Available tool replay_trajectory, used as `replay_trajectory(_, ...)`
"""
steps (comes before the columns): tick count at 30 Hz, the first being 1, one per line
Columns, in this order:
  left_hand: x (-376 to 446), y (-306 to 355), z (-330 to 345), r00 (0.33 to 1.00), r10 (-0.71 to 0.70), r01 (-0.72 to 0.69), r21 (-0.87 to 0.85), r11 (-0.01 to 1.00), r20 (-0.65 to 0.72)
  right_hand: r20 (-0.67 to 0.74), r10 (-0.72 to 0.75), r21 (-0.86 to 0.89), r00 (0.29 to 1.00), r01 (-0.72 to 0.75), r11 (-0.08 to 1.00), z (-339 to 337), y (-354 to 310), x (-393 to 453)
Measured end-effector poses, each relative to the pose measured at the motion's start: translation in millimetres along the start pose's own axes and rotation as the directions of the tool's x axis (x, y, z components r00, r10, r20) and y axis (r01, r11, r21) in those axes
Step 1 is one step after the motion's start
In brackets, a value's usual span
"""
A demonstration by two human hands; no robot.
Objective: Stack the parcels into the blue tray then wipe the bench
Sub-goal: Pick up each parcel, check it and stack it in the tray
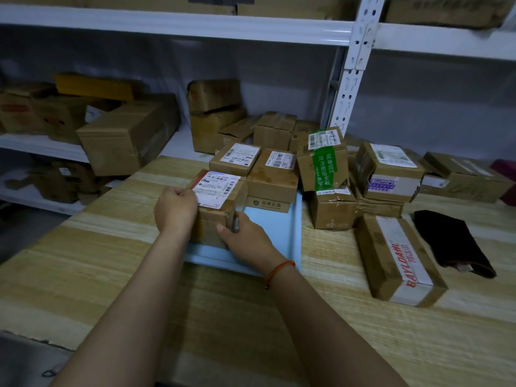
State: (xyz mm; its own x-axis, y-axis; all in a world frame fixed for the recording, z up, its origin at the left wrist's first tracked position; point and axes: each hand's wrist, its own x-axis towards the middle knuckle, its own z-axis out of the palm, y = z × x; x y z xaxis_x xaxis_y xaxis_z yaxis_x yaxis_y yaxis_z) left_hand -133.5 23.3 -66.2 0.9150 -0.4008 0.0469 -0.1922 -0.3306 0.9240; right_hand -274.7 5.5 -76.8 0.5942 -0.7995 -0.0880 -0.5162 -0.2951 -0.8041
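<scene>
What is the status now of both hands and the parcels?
Left hand and right hand grip brown cardboard parcel over light blue tray. Tray partly filled. More parcels wait right.

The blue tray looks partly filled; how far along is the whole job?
Done: a few parcels sit at the back of the blue tray. In hand: the left hand and right hand hold a labelled parcel over its left side. Left: the green-taped parcel, the Bayldahl parcel, others, and wiping; the dark cloth lies untouched.
</scene>
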Motion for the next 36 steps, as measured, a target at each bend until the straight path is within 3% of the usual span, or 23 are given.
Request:
replay_trajectory(8,0,-1,-1,0.999,0.043,-0.041,0.056,0.998,-0.031,0.007,-0.019,-0.046,1.0,0.019,0.999,-5,-1,-6)
replay_trajectory(14,-7,7,-2,0.998,-0.02,0.028,0.142,0.99,-0.059,0.021,-0.009,-0.048,1.0,0.01,0.999,-11,-3,-13)
replay_trajectory(20,-39,40,5,0.963,0.248,-0.227,0.179,0.957,-0.105,-0.151,0.05,0.002,0.987,-0.051,0.999,-37,3,-17)
replay_trajectory(27,-113,75,66,0.867,0.476,-0.482,0.006,0.876,0.149,-0.47,0.093,0.043,0.878,-0.083,0.996,-102,35,-40)
replay_trajectory(36,-202,82,135,0.725,0.309,-0.39,-0.002,0.921,0.616,-0.675,0.214,0.051,0.706,-0.245,0.968,-177,94,-88)
